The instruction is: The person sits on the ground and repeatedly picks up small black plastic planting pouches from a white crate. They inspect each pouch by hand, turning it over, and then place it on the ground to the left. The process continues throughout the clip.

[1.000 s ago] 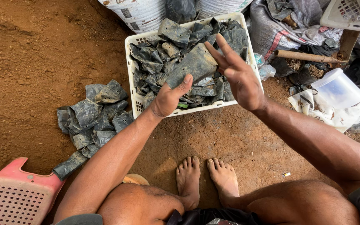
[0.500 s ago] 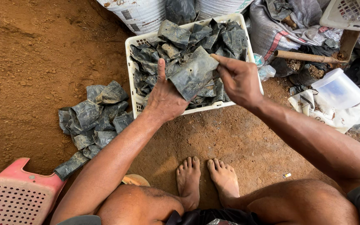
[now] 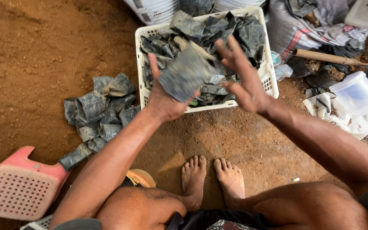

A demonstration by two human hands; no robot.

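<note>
Currently the left hand (image 3: 167,100) has the grip: thumb up on the near-left edge, fingers hidden behind, closed on one flattened dark plastic bag (image 3: 187,72). The bag is blurred, so its exact edges are hard to read. Its long axis runs from the palm up and to the right, tilted toward the far side, and its free upper end sits in front of the white crate (image 3: 141,64).

The right hand (image 3: 243,81) is open wide, fingers spread, holding nothing. It sits just right of the bag's free end, apart from it with a small gap, palm facing left toward the bag. So the bag lies left of the right hand, and the left hand is the one in contact.

Behind both hands, the crate is heaped with more crumpled dark bags (image 3: 235,30). Left of the crate, a loose pile of bags (image 3: 98,110) lies on the bare dirt floor (image 3: 34,55), well apart from either hand. A pink plastic stool (image 3: 20,185) lies tipped over at near left. A clear plastic tub (image 3: 356,91) is at far right.
</note>
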